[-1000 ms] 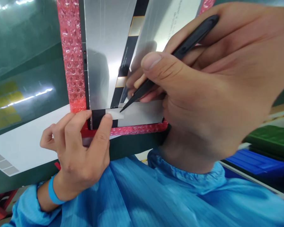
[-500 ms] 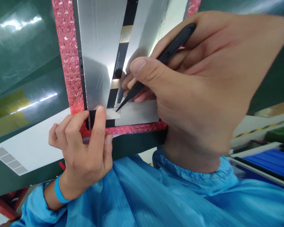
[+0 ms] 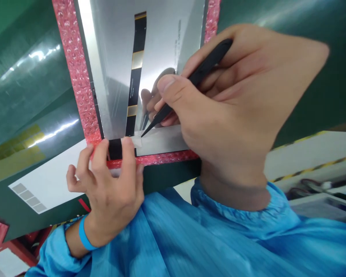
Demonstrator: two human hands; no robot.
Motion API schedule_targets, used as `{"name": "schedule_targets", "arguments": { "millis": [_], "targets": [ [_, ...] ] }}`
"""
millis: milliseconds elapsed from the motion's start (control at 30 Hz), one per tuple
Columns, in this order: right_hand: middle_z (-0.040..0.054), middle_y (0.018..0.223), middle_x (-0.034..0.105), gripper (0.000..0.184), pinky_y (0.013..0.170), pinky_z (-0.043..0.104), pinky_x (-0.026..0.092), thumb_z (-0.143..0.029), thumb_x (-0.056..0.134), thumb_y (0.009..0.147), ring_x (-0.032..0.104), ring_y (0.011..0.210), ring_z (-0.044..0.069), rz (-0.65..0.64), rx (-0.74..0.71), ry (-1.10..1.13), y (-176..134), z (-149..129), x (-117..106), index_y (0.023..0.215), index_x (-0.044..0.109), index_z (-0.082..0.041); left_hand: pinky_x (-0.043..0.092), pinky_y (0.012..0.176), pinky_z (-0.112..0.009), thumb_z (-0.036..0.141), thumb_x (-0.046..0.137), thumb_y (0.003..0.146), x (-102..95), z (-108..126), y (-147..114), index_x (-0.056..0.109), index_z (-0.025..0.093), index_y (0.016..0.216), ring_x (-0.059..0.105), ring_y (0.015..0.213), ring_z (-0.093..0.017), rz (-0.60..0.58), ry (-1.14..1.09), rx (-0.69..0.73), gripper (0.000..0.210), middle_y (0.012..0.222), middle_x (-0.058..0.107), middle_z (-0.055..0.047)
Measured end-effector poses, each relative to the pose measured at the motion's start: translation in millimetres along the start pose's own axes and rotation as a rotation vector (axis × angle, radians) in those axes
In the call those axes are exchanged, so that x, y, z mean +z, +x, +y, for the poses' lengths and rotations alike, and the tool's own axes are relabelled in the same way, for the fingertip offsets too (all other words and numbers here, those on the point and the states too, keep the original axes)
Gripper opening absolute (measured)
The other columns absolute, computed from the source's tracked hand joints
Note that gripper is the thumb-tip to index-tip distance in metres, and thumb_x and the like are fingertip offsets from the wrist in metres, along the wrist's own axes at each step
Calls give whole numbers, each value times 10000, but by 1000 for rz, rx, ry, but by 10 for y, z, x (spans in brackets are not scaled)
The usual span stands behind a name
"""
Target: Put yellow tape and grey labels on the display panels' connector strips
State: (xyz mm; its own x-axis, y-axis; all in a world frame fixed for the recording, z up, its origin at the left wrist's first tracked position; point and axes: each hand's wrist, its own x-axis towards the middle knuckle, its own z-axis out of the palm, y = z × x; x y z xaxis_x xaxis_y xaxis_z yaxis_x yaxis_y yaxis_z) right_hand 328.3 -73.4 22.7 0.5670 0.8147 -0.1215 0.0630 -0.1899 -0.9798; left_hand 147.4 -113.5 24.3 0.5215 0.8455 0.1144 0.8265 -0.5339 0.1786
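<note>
A silvery display panel lies face down, with a black flex cable running up its back. My left hand rests at the near left corner, fingers apart, its index fingertip pressing on a whitish, translucent piece of tape along the near edge. Black tweezers are pinched in my right hand, slanting down to the left. Their tip touches or hovers just over the tape's right end; I cannot tell which. Beside it a pale grey strip continues along the edge toward my right hand.
Pink bubble wrap borders the panel on the green tabletop. To the left lie a white sheet with grey squares and glossy clear film with yellow patches. Black-and-yellow tape shows at right.
The view has shifted, so the panel appears farther left and the cable's far end now shows. My left index finger stays on the tape; the tweezers remain at its right end.
</note>
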Motion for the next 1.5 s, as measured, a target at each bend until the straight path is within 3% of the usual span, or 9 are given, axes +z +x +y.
{"name": "schedule_targets", "arguments": {
  "millis": [200,367,567,667,867,1067,1267,1400,1500],
  "targets": [
    [12,684,669,285,509,423,563,-111,747,915,720,641,276,107,-42,-65,18,0,78,732,652,-308,268,1133,-573,338,681,998,41,72,38,658,265,1473,477,1407,-397,-16,29,82,481,1491,614,-172],
    [15,661,663,282,439,385,541,-67,753,894,710,599,254,152,-59,-44,2,7,99,713,659,-261,274,1139,-618,361,693,1009,44,-42,4,596,380,1531,419,1467,-411,-53,4,90,532,1555,569,-148],
    [6,665,700,245,424,398,552,-263,815,869,719,605,267,124,-34,18,23,90,74,705,649,-336,233,1158,-676,398,707,990,-49,-214,-75,597,467,1507,336,1522,-420,-71,5,20,533,1640,491,-92],
    [18,657,708,253,403,400,548,-305,830,842,722,601,280,131,-46,31,49,130,68,697,627,-344,239,1141,-683,396,669,1001,-48,-224,-101,609,415,1512,316,1524,-442,-48,36,35,515,1648,471,-117],
    [9,648,693,279,367,377,519,-223,769,863,681,536,253,151,-97,62,44,164,94,691,570,-318,178,1180,-629,536,543,1053,79,-33,-46,601,275,1533,410,1469,-425,10,78,159,550,1585,555,-161],
    [-3,643,684,251,369,331,471,-188,732,855,632,493,213,178,-90,50,58,247,112,722,544,-286,190,1123,-719,413,624,1032,32,-48,-87,622,379,1497,388,1504,-479,-50,21,-3,466,1655,474,-181],
    [-32,617,657,291,424,298,504,-123,730,908,651,492,194,168,-42,43,71,212,110,737,536,-256,197,1129,-749,359,615,1036,-85,-182,-136,657,389,1448,351,1533,-476,-37,55,-46,415,1653,470,-157],
    [-27,633,670,256,421,251,500,-116,712,939,642,478,162,136,68,120,76,159,116,790,542,-235,335,1158,-624,378,476,1097,-149,-325,7,682,253,1427,476,1461,-409,-15,-72,-77,409,1555,550,-195],
    [-17,603,672,257,359,217,467,-87,695,915,622,440,149,153,117,214,94,167,129,765,544,-231,474,1078,-474,419,419,1108,-157,-377,215,525,132,1558,618,1273,-310,-5,-305,-226,544,1391,653,-193]
  ]
}}
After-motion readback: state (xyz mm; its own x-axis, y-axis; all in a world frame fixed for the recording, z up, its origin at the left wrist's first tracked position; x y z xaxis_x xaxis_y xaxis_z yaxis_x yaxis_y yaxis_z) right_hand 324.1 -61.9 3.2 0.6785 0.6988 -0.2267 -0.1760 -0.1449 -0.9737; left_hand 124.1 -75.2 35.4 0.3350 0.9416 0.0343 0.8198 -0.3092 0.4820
